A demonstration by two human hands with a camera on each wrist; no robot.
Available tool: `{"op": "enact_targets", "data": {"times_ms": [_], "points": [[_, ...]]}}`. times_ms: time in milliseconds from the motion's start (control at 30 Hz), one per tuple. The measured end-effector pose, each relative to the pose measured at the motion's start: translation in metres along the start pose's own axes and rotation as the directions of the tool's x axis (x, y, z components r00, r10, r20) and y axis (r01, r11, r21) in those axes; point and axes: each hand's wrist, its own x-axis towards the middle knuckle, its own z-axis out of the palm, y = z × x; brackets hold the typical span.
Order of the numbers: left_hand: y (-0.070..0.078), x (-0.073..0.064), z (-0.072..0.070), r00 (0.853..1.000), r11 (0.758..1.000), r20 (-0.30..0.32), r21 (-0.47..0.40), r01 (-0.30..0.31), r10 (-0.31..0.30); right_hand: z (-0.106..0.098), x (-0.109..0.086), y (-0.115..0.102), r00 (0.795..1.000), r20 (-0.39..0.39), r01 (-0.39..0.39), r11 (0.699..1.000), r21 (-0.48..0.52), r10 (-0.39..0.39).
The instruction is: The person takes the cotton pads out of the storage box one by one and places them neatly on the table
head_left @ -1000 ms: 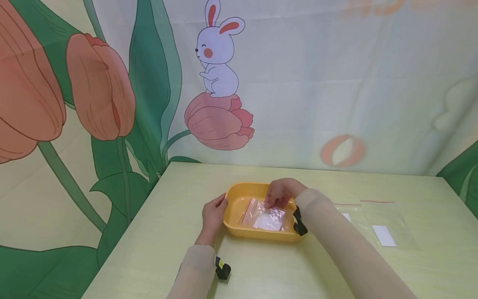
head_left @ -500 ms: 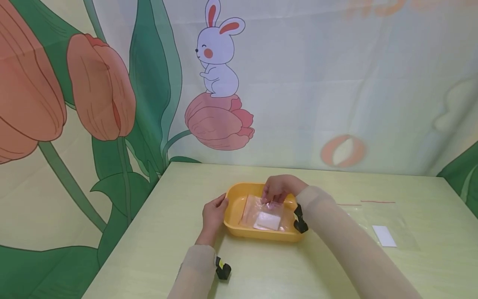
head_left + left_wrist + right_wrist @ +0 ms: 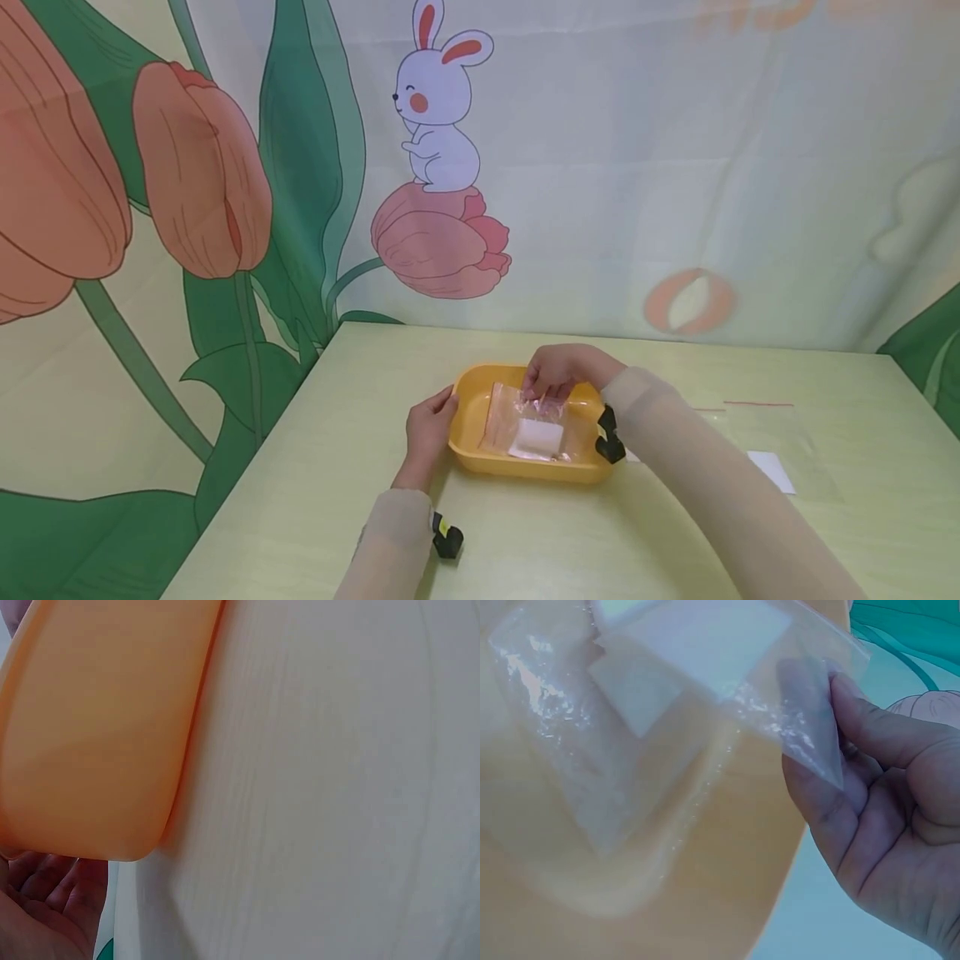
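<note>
A yellow plastic basin [image 3: 534,472] stands on the table in the head view. My left hand [image 3: 430,431] grips its left rim; in the left wrist view the fingers [image 3: 60,889] lie against the basin's outer end wall [image 3: 97,735]. Over the basin, my right hand [image 3: 562,372] pinches a clear zip bag [image 3: 806,727] by its edge between thumb and fingers. A white card [image 3: 712,637] shows in this bag. Beneath it, another clear bag [image 3: 570,742] with a pale card lies in the basin. How many bags overlap there I cannot tell.
To the right on the table [image 3: 300,500] lies a flat clear bag [image 3: 780,429] with a red seal line and a white card. A second bag [image 3: 708,417] beside it is mostly hidden by the right sleeve. A printed cloth [image 3: 600,167] hangs behind the table.
My right hand has moved slightly up and back, lifting the edge of the pinched bag, whose card now tilts up. The left hand and the basin have stayed in place.
</note>
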Motion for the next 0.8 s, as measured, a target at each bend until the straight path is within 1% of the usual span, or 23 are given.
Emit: {"op": "enact_targets", "data": {"times_ms": [200,567,800], "points": [[0.001,0.0,0.001,1.0,1.0,-0.001,0.002,0.006,-0.006,-0.004,-0.004,0.001,0.999,-0.001,0.039,0.999,0.037,-0.039],[0.0,0.0,0.001,1.0,1.0,-0.006,0.005,0.012,-0.012,-0.013,-0.027,-0.002,0.995,-0.04,0.098,0.994,0.058,-0.095],[0.0,0.001,0.001,1.0,1.0,-0.004,0.001,0.003,-0.003,-0.02,-0.041,0.001,0.989,-0.072,0.131,0.99,0.044,-0.128]]}}
